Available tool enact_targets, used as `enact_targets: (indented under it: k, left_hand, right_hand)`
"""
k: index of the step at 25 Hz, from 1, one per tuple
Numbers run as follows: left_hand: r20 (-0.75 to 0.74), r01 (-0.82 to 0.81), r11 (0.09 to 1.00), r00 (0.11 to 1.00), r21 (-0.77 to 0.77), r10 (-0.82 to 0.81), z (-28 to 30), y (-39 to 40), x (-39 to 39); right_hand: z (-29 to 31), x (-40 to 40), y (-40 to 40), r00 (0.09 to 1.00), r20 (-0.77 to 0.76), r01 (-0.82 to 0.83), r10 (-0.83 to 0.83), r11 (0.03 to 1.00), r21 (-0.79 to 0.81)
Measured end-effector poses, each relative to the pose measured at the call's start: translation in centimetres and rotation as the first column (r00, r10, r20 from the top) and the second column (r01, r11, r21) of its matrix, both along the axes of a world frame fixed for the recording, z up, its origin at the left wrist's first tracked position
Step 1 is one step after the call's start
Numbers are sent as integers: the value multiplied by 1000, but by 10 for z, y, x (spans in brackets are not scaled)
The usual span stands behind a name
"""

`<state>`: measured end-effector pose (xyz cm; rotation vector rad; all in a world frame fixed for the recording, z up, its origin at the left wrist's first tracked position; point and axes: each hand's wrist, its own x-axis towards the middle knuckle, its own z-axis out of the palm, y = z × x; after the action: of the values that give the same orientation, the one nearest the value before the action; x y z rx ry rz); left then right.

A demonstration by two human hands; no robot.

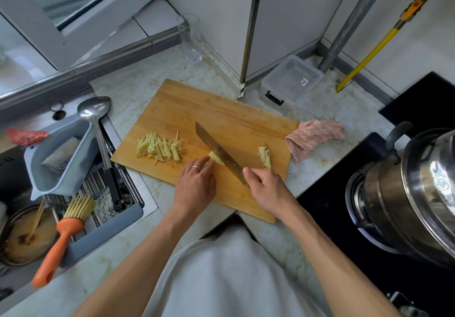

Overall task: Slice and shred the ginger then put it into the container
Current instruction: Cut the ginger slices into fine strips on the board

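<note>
Countertop container (294,80), small unreadable label (304,80)

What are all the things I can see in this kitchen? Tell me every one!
Cutting board: one, wooden, middle of counter.
Ginger shreds: one pile, pale yellow, board's left.
Ginger slices: small stack, yellow, under knife.
Ginger scrap: one, tan, board's right.
Knife: one, steel, across board.
Container: one, clear, behind board.
Glass: one, clear, by window.
Cloth: one, pink-white, right of board.
Ladle: one, steel, sink edge.
Brush: one, orange handle, sink rack.
Pot: one, steel, stove.
Left hand: holds slices.
Right hand: grips knife.
</note>
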<state>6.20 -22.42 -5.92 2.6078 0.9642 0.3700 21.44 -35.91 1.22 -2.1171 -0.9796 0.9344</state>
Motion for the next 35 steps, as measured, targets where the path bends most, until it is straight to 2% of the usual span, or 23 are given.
enact_targets:
  k: [4, 9, 14, 22, 28, 35]
  left_hand:
    - [-51, -33, 999, 998, 8, 34, 0, -8, 3]
    - [-41, -47, 999, 998, 21, 48, 2, -14, 5]
    - [-39, -65, 997, 997, 38, 67, 4, -15, 9]
    - [-184, -59, 997, 981, 51, 67, 9, -16, 8]
    - [-182, -77, 996, 980, 50, 85, 10, -18, 9]
    - [-140, -73, 995, 987, 72, 82, 1, -18, 8]
  right_hand:
    - [4, -3, 8, 988, 97, -114, 119, 992, -50]
    - [8, -1, 12, 982, 104, -149, 158, 985, -87]
    - [9, -2, 17, 956, 186, -208, 225, 972, -106]
    - [5, -3, 15, 961, 188, -192, 202, 979, -74]
    - [5, -3, 12, 969, 173, -168, 174, 985, -49]
    - [8, -4, 19, 951, 214, -210, 225, 974, -89]
